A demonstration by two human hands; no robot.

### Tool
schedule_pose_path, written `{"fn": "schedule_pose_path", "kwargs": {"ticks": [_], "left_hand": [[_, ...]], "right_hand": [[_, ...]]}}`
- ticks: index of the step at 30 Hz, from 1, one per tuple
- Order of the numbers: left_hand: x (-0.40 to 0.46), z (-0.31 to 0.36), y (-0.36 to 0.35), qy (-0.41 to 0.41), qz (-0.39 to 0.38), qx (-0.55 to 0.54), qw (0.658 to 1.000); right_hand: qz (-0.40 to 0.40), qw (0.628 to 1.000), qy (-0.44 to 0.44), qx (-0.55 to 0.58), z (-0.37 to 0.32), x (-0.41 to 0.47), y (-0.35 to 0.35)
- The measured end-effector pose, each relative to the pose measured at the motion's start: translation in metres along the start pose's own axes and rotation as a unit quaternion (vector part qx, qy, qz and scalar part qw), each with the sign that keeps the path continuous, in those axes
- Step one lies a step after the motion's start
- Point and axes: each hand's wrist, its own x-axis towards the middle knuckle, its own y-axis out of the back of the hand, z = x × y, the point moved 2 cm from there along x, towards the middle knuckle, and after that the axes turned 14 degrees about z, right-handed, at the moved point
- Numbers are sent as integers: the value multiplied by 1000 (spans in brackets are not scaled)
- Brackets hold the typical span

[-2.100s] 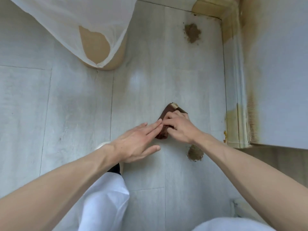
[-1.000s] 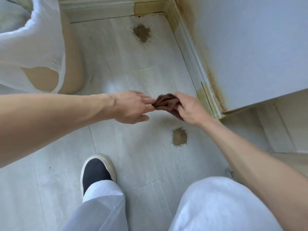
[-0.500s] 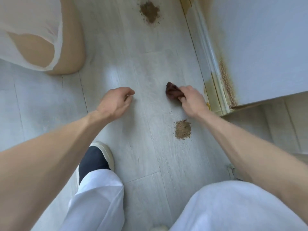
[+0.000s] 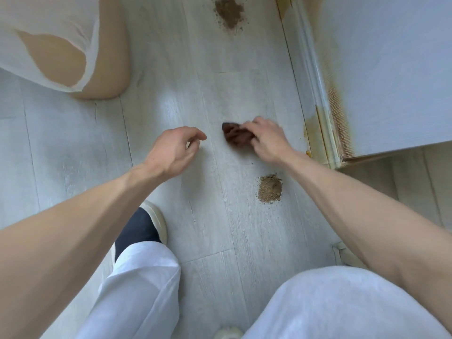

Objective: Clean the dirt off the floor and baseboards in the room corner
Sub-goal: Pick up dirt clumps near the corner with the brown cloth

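Note:
My right hand (image 4: pixel 267 140) grips a bunched dark brown cloth (image 4: pixel 235 135) low over the pale plank floor (image 4: pixel 220 236). My left hand (image 4: pixel 175 149) hovers a little to the left of the cloth with loosely curled fingers and holds nothing. A small pile of brown dirt (image 4: pixel 269 189) lies on the floor just below my right wrist. A second dirt patch (image 4: pixel 230 14) lies farther off near the top edge. The white baseboard (image 4: pixel 315 79) along the right wall carries yellow-brown stains, heaviest at its near end (image 4: pixel 318 138).
A beige bin with a white liner bag (image 4: pixel 61 45) stands at the upper left. The white wall (image 4: pixel 391 69) ends at a corner on the right. My white trouser legs and a dark shoe (image 4: pixel 143 228) fill the bottom of the view.
My left hand has let go of the cloth and moved away to the left. My right hand keeps the cloth and has carried it slightly left over the floor.

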Motion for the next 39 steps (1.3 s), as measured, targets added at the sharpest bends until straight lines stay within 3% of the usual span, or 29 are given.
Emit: {"fn": "schedule_pose_path", "kwargs": {"ticks": [4,7,12,15,19,23,26,30,34,37,39], "left_hand": [[0,-5,3,8,5,-10,1000],[0,0,5,9,8,-17,1000],[1,4,6,-6,9,-20,1000],[-3,4,8,-13,10,-20,1000],[-9,2,3,-15,-2,-20,1000],[-8,5,-4,-28,-8,-14,999],[-3,14,-10,-39,-22,-16,999],[-1,22,-15,-51,-27,-14,998],[-3,28,-19,-66,-31,-17,997],[-6,26,-21,-71,-41,-12,997],[-10,27,-23,-70,-47,-12,996]], "right_hand": [[-89,994,65,16,13,-60,5],[-142,985,101,-9,19,-58,22],[-45,998,44,-4,1,-17,29],[-45,997,24,-51,-9,-45,6],[-55,998,11,-10,3,-97,0],[134,982,-101,87,21,-125,38],[206,950,-193,133,37,-178,64],[210,899,-372,99,82,-265,59],[229,801,-547,78,129,-282,48],[217,779,-585,61,137,-245,26],[195,786,-586,40,112,-225,8]]}}
